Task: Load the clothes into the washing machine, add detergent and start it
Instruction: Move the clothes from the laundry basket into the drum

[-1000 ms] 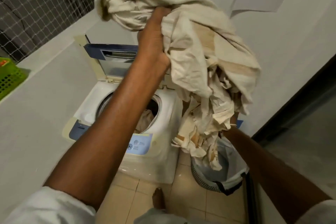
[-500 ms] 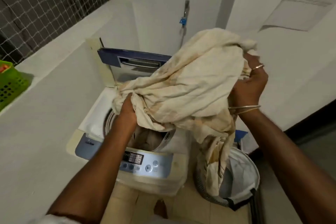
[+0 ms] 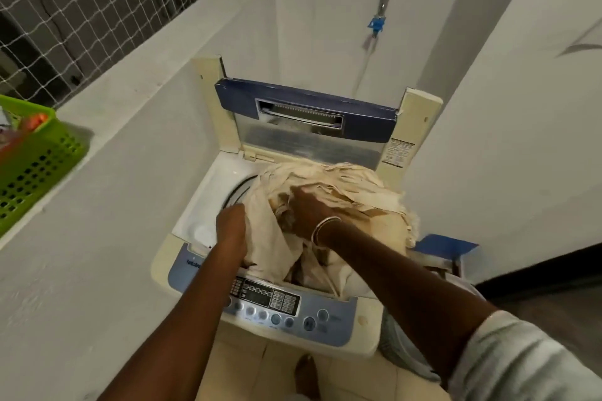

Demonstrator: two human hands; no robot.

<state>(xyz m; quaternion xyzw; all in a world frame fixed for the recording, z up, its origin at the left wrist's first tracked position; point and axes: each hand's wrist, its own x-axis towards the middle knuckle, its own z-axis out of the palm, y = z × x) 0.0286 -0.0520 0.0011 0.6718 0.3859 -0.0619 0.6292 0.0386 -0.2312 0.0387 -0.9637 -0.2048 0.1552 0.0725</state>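
Observation:
A top-loading washing machine (image 3: 208, 215) stands below me with its blue lid (image 3: 303, 104) raised against the wall. A large cream cloth (image 3: 358, 192) is heaped over the drum opening and spills toward the machine's right side. My left hand (image 3: 233, 221) is at the cloth's left edge, its fingers buried in the fabric beside the drum rim. My right hand (image 3: 309, 208), bangles at the wrist, presses down on top of the heap with its fingers in the folds. The drum's inside is hidden by the cloth. No detergent is in view.
The control panel (image 3: 277, 303) with its buttons runs along the machine's front edge. A green plastic basket (image 3: 35, 153) sits on the ledge at left. A laundry basket (image 3: 400, 348) stands on the floor at right, behind my arm. A tap (image 3: 378, 23) is on the back wall.
The cloth has come down from high in the air onto the drum opening. Both hands have dropped with it, and the view has moved closer over the machine.

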